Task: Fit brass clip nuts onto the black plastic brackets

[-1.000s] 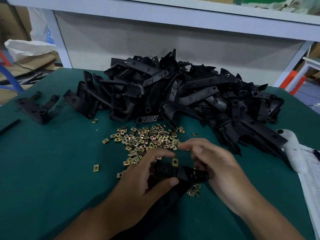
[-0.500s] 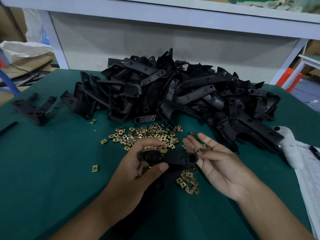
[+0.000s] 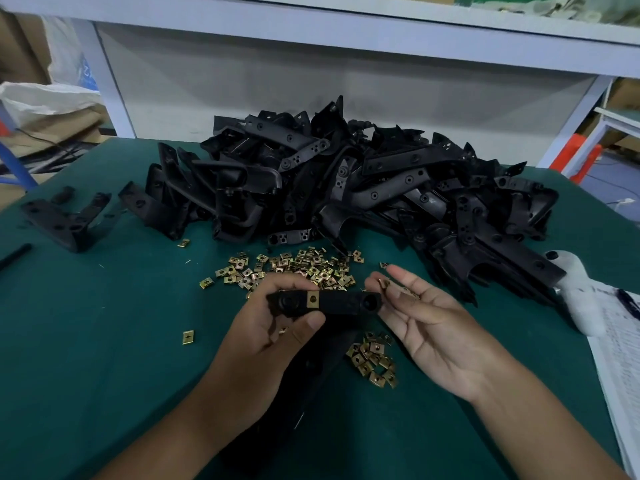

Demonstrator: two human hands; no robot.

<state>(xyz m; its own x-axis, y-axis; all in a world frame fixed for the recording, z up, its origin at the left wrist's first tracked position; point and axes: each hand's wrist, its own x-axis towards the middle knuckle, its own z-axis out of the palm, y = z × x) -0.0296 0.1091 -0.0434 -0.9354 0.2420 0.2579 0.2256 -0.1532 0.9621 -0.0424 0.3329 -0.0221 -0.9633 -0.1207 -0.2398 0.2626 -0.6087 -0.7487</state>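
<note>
At the centre of the frame we see one black plastic bracket [image 3: 329, 304] held level above the green table [image 3: 86, 341]; a brass clip nut [image 3: 312, 300] already sits clipped over its upper edge, near the middle of its length. The left hand [image 3: 273, 337] is wrapped around the bracket's left end, thumb below and fingers above; the bracket's long body drops away beneath the hand toward the bottom of the frame. The right hand [image 3: 429, 327] lies palm up just right of the bracket's other end, fingers loosely spread; a second clip nut [image 3: 382, 283] seems to be pinched at its fingertips, though the view is too small to be sure, and a few more may rest in the palm.

We judge the step in hand to be fitting the next nut at the bracket's right end; to do it well, we would turn the nut's open side toward the bracket's edge, line its hole with the round hole there, and push straight until it seats, while the left hand holds the bracket steady.

Just below the hands lies a small cluster of nuts [image 3: 372, 358]; a wider scatter of loose nuts [image 3: 294, 266] spreads above them; behind that, across the middle of the frame, rises a large heap of brackets [image 3: 346, 181]. A lone bracket [image 3: 65, 216] sits at the left edge; white paper [image 3: 620, 358] shows at the right edge.
</note>
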